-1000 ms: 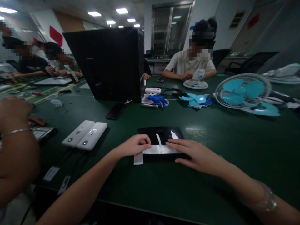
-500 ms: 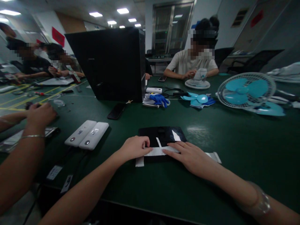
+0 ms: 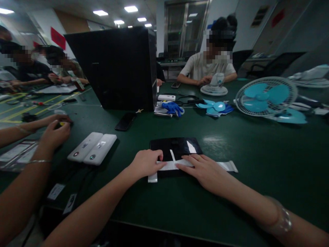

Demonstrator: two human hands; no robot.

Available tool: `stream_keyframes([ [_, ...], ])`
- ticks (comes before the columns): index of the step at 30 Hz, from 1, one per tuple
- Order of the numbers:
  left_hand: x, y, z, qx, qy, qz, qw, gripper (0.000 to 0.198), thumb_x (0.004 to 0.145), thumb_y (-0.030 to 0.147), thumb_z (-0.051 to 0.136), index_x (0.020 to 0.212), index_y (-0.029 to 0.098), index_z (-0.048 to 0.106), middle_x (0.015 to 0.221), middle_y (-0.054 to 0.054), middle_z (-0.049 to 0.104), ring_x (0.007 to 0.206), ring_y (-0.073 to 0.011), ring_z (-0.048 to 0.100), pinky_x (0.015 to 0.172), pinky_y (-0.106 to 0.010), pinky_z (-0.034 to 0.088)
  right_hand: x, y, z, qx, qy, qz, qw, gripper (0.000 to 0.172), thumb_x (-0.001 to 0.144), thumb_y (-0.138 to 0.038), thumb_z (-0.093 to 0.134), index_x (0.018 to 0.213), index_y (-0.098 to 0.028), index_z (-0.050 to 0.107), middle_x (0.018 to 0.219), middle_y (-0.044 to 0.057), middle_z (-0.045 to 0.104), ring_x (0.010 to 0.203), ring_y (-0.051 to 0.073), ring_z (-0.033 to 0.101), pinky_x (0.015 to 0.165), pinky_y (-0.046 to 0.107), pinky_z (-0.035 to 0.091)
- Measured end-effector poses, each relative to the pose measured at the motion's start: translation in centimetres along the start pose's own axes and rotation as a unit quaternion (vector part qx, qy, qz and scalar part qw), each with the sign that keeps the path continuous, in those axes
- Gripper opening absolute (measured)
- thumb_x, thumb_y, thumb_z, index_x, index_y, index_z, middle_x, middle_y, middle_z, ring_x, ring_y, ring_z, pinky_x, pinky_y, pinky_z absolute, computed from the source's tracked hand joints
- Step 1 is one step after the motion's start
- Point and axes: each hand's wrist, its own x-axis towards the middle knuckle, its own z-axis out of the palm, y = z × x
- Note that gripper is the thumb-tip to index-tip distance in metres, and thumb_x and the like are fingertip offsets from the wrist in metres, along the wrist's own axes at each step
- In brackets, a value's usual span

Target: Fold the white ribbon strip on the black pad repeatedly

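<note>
Ribbon [image 3: 169, 166], white, flat, crosses the black rectangular case [image 3: 164, 146]; our left hand [image 3: 144, 162], grip unclear, and spread right hand [image 3: 207, 171] apparently keep it straight.

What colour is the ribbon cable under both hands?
White; the ribbon cable shows best in the head view.

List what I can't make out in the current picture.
All in the head view:
White strip: partly covered by the right hand, so that stretch is hidden.
Left hand: its curled fingers are partly hidden by the hand itself.
White boxes: their markings are too small and blurred to read.
Dark object at a co-worker's hand: mostly covered by it.
Person behind the black case: mostly hidden by it.
</note>
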Motion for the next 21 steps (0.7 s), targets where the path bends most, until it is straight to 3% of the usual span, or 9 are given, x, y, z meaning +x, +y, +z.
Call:
stream_keyframes([
  [8,-0.1,0.0,0.3,0.04,0.024,0.009,0.999,0.037,0.084,0.06,0.048,0.084,0.025,0.06,0.071,-0.002,0.063,0.065,-0.0216,0.058,0.054,-0.027,0.029,0.5,-0.6,-0.9,0.028,0.018,0.004,0.999,0.041,0.092,-0.025,0.048,0.133,-0.027,0.054,0.135,0.01,0.052,0.118,0.028,0.052,0.092,0.047,0.046],
  [15,-0.1,-0.2,0.4,0.021,0.038,0.01,0.999,0.037,0.082,0.06,0.051,0.079,0.024,0.06,0.072,-0.001,0.064,0.064,-0.0195,0.057,0.052,-0.026,0.027,0.8,-0.8,-1.7,0.074,0.022,-0.022,0.997,0.039,0.095,-0.024,0.041,0.131,-0.018,0.055,0.14,0.01,0.049,0.123,0.025,0.049,0.101,0.047,0.041],
  [21,-0.1,-0.2,0.4,0.009,0.04,0.002,0.999,0.034,0.082,0.058,0.053,0.079,0.024,0.061,0.071,0.001,0.063,0.062,-0.0176,0.056,0.052,-0.026,0.026,0.7,-1.0,-1.9,0.148,-0.007,-0.049,0.988,0.039,0.093,-0.019,0.042,0.129,-0.021,0.056,0.134,0.006,0.055,0.122,0.02,0.049,0.105,0.044,0.038],
])
